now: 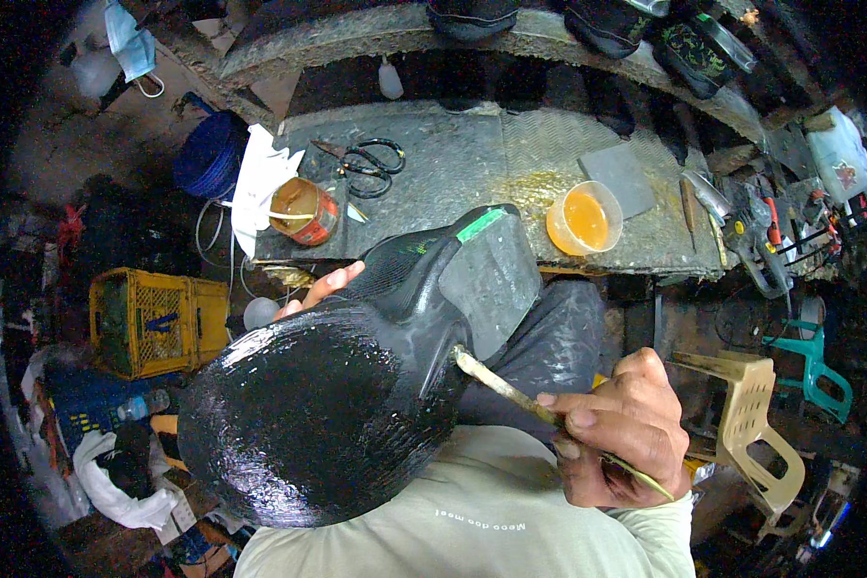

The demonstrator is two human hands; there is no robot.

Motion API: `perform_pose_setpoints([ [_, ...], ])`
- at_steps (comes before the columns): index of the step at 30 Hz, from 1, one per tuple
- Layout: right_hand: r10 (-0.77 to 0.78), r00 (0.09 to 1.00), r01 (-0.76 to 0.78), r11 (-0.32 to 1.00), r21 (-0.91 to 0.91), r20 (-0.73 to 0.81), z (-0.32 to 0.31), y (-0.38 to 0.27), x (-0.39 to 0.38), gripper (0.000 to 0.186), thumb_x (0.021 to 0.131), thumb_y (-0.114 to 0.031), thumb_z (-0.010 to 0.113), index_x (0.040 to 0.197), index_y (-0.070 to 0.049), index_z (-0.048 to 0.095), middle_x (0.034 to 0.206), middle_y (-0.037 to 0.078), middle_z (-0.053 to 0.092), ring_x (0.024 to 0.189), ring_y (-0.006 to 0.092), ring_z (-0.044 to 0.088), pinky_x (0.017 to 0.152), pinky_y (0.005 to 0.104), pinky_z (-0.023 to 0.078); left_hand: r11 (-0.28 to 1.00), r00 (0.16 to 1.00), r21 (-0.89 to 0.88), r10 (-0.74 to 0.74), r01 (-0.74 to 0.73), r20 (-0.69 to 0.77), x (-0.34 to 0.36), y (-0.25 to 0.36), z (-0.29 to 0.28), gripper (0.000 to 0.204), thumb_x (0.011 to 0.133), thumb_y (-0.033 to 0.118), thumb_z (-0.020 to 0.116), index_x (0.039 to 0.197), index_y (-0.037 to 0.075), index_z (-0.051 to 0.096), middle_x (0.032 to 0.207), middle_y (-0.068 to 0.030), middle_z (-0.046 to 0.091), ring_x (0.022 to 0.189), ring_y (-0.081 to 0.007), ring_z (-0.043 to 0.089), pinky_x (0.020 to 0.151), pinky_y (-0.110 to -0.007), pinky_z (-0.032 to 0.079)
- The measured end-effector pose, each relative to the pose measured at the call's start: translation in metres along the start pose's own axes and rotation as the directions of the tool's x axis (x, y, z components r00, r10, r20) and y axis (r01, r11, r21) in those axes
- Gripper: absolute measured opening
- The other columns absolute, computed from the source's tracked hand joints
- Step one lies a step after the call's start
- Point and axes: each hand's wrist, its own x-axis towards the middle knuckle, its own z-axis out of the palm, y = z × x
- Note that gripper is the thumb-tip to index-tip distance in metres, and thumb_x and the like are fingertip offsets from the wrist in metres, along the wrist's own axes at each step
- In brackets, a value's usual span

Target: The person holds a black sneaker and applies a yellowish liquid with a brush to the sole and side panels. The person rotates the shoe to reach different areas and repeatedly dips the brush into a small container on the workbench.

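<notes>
The fingers of the right hand (636,438) pinch the thin handle of a brush (491,379), whose pale tip touches the edge of a black shoe (308,414) where its sole narrows. The fingers of the left hand (329,284) curl around the shoe's far side, gripping it; the rest of that hand is hidden behind it. The shoe is held sole up over the person's lap, its heel end overlapping the near edge of the tabletop (433,159) in view. The forefoot shines black and streaky; the heel is dull grey with a green strip. Right of the middle of the tabletop's near edge stands a cup (585,220) of orange liquid, a grey slab (631,178) just beyond it. Toward the near left corner stands a red tin (320,223) with a stick in it, beside a white sheet (258,183) at the left edge. Scissors (347,154) lie behind the tin. Hand tools (761,260) crowd the right edge, and dark shoes (602,29) sit past the far edge on a shelf (385,40)
</notes>
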Motion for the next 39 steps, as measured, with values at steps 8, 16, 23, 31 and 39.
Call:
perform_pose_setpoints([
  [8,0.092,0.99,-0.096,0.995,0.032,0.108,-0.007,-0.007,0.003,0.027,0.071,-0.001,0.078,0.098,0.002,0.072,0.088,0.014,0.079,0.053,0.0147,0.058,0.051,0.0338,0.032,0.998,0.979,0.029,-0.04,0.047,-0.202,0.007,-0.006,0.007,0.075,0.102,0.056,0.032,0.154,0.003,0.038,0.162,-0.0181,0.03,0.15,-0.0359,0.027,0.125,-0.052,0.018],
  [16,0.092,0.986,-0.096,0.995,0.022,0.142,-0.009,-0.007,0.003,0.035,0.069,0.002,0.08,0.103,0.003,0.072,0.09,0.015,0.079,0.056,0.0153,0.06,0.053,0.0331,0.032,0.997,0.971,0.054,-0.039,0.053,-0.235,0.011,-0.005,0.012,0.081,0.096,0.06,0.042,0.152,0.002,0.04,0.156,-0.0165,0.036,0.144,-0.0332,0.034,0.121,-0.049,0.023],
  [23,0.031,0.989,-0.044,0.995,0.087,0.148,-0.005,-0.005,0.002,0.032,0.072,0.001,0.075,0.104,0.0,0.072,0.095,0.015,0.079,0.057,0.0141,0.057,0.054,0.0336,0.031,0.993,0.956,0.105,-0.019,0.052,-0.292,0.016,-0.008,0.013,0.087,0.091,0.064,0.05,0.15,0.001,0.04,0.15,-0.015,0.041,0.139,-0.0309,0.039,0.119,-0.047,0.028],
  [31,0.089,0.959,-0.139,0.975,0.173,0.268,-0.016,0.0,0.004,0.018,0.082,-0.009,0.071,0.099,-0.006,0.077,0.101,0.011,0.08,0.07,0.0166,0.064,0.063,0.037,0.036,0.945,0.899,0.319,0.072,0.078,-0.432,0.007,-0.036,0.034,0.094,0.085,0.068,0.059,0.147,0.0,0.042,0.144,-0.0133,0.047,0.133,-0.0283,0.045,0.115,-0.045,0.033],
  [39,0.262,0.951,-0.301,0.909,0.289,0.167,-0.008,0.028,0.011,0.013,0.083,-0.006,0.08,0.095,-0.006,0.077,0.088,0.006,0.08,0.069,0.0172,0.068,0.067,0.0323,0.044,0.844,0.861,0.525,0.183,0.11,-0.475,-0.018,-0.095,0.06,0.102,0.079,0.073,0.068,0.145,-0.001,0.043,0.137,-0.0116,0.053,0.127,-0.0257,0.051,0.112,-0.042,0.038],
])
